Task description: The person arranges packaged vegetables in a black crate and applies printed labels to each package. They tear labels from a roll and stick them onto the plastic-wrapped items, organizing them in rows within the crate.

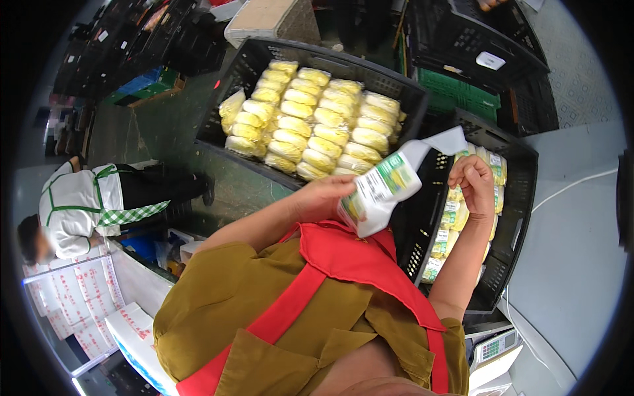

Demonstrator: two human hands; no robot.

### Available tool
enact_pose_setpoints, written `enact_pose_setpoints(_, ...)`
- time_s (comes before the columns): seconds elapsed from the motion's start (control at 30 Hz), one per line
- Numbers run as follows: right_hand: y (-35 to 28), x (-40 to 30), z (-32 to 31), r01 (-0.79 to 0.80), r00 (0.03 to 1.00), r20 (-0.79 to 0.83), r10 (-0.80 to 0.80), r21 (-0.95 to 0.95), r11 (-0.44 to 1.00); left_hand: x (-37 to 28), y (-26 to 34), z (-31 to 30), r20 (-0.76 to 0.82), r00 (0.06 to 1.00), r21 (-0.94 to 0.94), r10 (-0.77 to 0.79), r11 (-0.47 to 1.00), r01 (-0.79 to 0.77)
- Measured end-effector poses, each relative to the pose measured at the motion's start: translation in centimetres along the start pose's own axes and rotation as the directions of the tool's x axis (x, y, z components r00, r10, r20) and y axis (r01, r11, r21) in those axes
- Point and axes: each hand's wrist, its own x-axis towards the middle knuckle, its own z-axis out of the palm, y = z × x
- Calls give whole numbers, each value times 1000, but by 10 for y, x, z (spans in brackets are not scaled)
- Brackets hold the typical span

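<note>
My left hand (324, 198) grips a strip of printed labels (384, 183) on white backing paper, bunched in front of the red apron (342, 252). The strip's bare white tail (448, 141) reaches right towards my right hand (473, 180). That hand is raised over a black plastic crate (515, 237) with its fingers curled; whether a label is between them I cannot tell. Bagged baby napa cabbages bearing labels (446, 232) fill part of this crate. Ahead, a larger black crate (342, 57) holds rows of bagged baby napa cabbages (302, 119), with no labels visible on them.
At the left a co-worker (79, 198) in a checked apron bends over a counter. Green and black crates (458, 94) stand ahead right. A white carton (133, 321) is at lower left. A keypad device (495, 346) and a white cable (569, 185) are at right.
</note>
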Motion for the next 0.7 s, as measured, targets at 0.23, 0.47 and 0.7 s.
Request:
enact_pose_setpoints(0.23,41,138,184,-347,889,174,424,-350,870,-84,19,-97,34,999,471,-11,882,-6)
enact_pose_setpoints(0.47,247,240,308,-715,641,58,765,-319,623,-95,15,-192,100,994,610,53,786,-103)
enact_pose_setpoints(0.7,293,245,413,-821,564,-231,793,-51,569,-90,-3,-252,153,973,509,172,830,-227)
